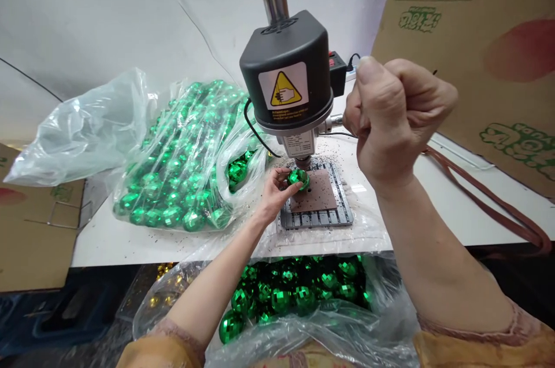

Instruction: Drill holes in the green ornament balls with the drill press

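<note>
Thumb and fingers of my left hand (277, 191) grip a shiny green mirror-faceted ball (299, 179) below the chuck (303, 162) of a black drill press (286, 73). The ball is over a brown pad (318, 191) on the slotted metal base (342, 206); whether it touches the pad I cannot tell. Raised on the right, my right hand (396, 119) is closed in a fist around the feed handle (333, 122) at the machine's side. Most of that handle is hidden by the fingers.
A clear plastic bag (182, 165) of green balls lies left of the press. Below the table edge is another open bag (295, 293) of green balls. Cardboard boxes (468, 67) stand on both sides. A brown strap (489, 200) lies at right. Dark crumbs dot the white table (108, 240).
</note>
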A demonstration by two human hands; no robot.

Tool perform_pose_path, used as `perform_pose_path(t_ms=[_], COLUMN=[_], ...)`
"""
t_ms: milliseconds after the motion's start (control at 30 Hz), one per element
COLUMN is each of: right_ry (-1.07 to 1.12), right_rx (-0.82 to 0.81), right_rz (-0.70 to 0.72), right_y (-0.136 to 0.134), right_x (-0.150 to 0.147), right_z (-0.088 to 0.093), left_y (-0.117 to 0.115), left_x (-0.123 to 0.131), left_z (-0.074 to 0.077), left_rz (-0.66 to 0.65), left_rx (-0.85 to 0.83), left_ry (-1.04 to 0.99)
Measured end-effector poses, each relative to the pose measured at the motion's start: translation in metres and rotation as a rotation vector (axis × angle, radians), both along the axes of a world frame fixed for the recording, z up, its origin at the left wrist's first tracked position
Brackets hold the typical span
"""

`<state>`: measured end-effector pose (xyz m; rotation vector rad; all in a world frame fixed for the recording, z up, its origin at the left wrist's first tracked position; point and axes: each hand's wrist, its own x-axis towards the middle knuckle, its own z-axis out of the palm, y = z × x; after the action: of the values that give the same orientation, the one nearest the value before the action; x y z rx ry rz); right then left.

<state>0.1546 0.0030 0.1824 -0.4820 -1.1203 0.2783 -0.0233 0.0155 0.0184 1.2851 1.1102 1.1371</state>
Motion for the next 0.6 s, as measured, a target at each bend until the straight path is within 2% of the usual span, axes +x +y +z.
perform_pose_path(t_ms=[400, 600], right_ry=[-0.013, -0.028], right_rx=[0.019, -0.029], right_rz=[-0.043, -0.064], right_y=[0.006, 0.003], right_x=[0.0, 0.0], right_z=[-0.003, -0.003], left_y=[-0.006, -0.012], left_x=[0.008, 0.014], left_z=[0.0, -0.002], left_rz=[-0.061, -0.115], left_rx=[0.22, 0.237], left_ry=[0.338, 0.341])
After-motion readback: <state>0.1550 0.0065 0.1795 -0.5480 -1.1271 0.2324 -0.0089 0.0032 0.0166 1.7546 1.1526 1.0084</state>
